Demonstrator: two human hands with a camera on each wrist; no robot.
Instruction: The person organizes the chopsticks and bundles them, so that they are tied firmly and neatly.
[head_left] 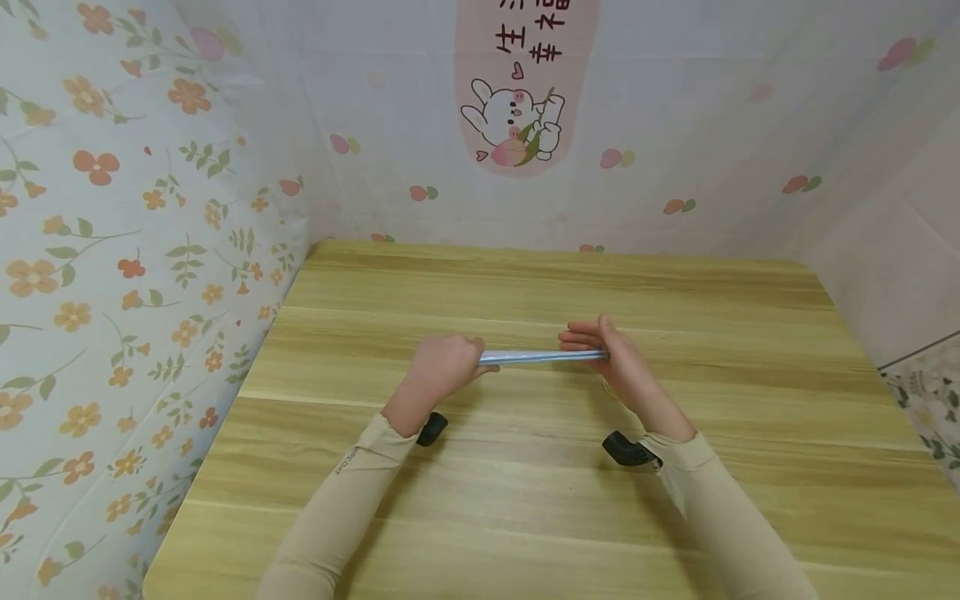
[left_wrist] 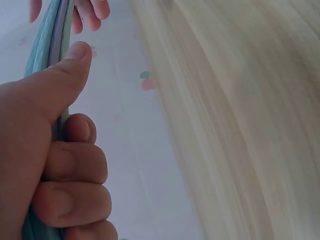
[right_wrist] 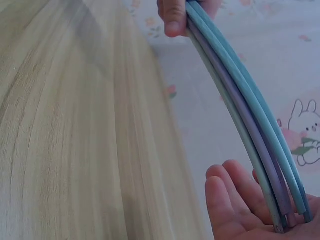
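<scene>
A wood-grain table [head_left: 517, 492] stands before a rabbit-printed cloth [head_left: 517, 204], flowered fabric [head_left: 150, 275] at left.

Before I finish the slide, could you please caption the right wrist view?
The left hand grips slender pastel sticks, ends against the right hand.

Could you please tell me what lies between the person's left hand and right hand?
A bundle of slim blue, purple and pale-green sticks spans between the left hand and right hand, visible in head and right wrist views.
</scene>
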